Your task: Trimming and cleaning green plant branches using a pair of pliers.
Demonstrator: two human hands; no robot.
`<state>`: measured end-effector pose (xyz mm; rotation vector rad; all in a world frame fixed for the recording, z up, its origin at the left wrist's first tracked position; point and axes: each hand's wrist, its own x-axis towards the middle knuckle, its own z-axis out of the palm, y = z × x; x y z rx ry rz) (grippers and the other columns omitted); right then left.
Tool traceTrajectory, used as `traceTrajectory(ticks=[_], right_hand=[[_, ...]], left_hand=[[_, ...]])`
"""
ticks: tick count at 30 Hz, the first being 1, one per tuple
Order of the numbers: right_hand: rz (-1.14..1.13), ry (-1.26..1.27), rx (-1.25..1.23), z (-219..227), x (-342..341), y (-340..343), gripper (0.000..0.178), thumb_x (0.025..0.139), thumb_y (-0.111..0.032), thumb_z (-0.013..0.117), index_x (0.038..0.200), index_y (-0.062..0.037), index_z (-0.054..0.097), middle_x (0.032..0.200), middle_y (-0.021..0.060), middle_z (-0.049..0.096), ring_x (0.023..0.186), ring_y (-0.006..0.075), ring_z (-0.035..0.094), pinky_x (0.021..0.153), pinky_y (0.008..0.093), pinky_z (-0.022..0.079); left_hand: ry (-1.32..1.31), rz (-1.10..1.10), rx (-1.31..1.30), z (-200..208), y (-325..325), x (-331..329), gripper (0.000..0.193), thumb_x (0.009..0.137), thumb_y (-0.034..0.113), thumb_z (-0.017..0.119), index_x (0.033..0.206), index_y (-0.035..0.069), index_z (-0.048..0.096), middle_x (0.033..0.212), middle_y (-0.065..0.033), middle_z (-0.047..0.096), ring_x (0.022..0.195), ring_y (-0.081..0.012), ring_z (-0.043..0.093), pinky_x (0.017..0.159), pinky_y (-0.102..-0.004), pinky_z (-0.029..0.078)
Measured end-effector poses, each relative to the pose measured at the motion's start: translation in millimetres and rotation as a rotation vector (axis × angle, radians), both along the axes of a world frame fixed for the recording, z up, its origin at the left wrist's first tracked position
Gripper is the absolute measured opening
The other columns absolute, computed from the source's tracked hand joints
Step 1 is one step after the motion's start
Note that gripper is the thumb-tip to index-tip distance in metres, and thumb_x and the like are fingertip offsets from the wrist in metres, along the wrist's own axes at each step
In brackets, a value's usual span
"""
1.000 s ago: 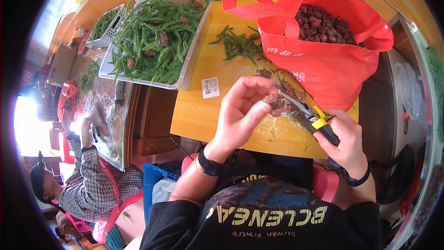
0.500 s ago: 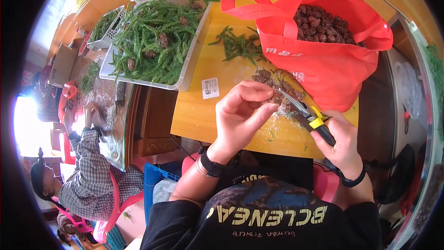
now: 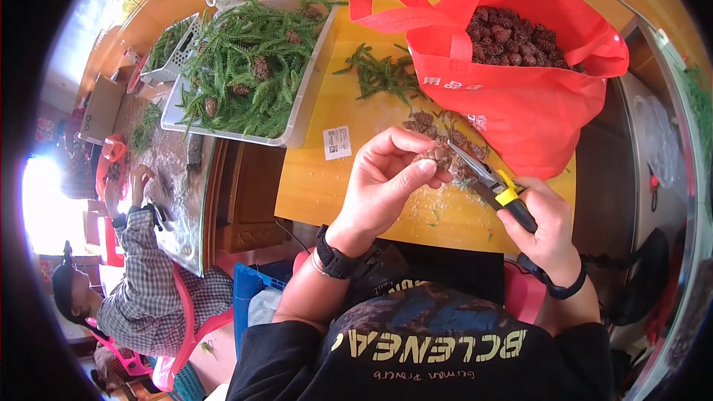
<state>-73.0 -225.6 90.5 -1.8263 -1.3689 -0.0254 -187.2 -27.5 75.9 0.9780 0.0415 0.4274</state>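
Between the thumb and fingers of my left hand [image 3: 392,184] is a brown pine cone [image 3: 434,157], pinched above the yellow table. My right hand [image 3: 546,215] is wrapped round the black and yellow handles of long-nose pliers [image 3: 499,187]. The pliers' narrow tips reach up to the left, close beside the cone; whether they touch it I cannot tell. Several loose pine cones [image 3: 422,123] lie on the table just beyond my hands, partly hidden by them, among pale crumbs and green bits. Some green artificial sprigs [image 3: 380,74] rest farther back.
A red bag [image 3: 520,115] full of pine cones [image 3: 512,38] stands at the back right. At the left is a white tray [image 3: 303,108] heaped with green branches [image 3: 249,59] and cones. A white label [image 3: 337,142] lies on the table [image 3: 316,193]. Another person [image 3: 141,282] works at a separate table farther left.
My left hand has turned slightly, and the pine cone now shows more plainly between its fingers. The pliers in my right hand have stayed nearly in place.
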Motion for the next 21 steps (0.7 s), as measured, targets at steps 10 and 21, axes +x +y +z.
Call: traceTrajectory(ticks=[10, 21], right_hand=[[0.005, 0.176, -0.042, 4.6, -2.1, -4.5, 0.019, 0.069, -0.006, 0.067, 0.069, 0.0037, 0.050, 0.076, 0.0179, 0.057, 0.052, 0.0229, 0.050, 0.048, 0.0296, 0.037], [-0.017, 0.157, -0.040, 8.6, -4.4, -1.8, 0.022, 0.069, -0.006, 0.068, 0.066, 0.0016, 0.047, 0.072, 0.0177, 0.055, 0.053, 0.0264, 0.050, 0.049, 0.0305, 0.038]], left_hand=[[-0.139, 0.087, 0.134, -1.2, -4.0, 3.9, 0.022, 0.083, 0.010, 0.062, 0.100, 0.002, 0.052, 0.100, -0.0132, 0.057, 0.085, -0.0184, 0.060, 0.073, -0.0293, 0.050], [-0.067, 0.209, 0.360, 1.1, -4.1, 2.5, 0.015, 0.083, 0.003, 0.058, 0.097, 0.000, 0.053, 0.087, -0.0099, 0.057, 0.079, -0.0183, 0.061, 0.068, -0.0259, 0.050]])
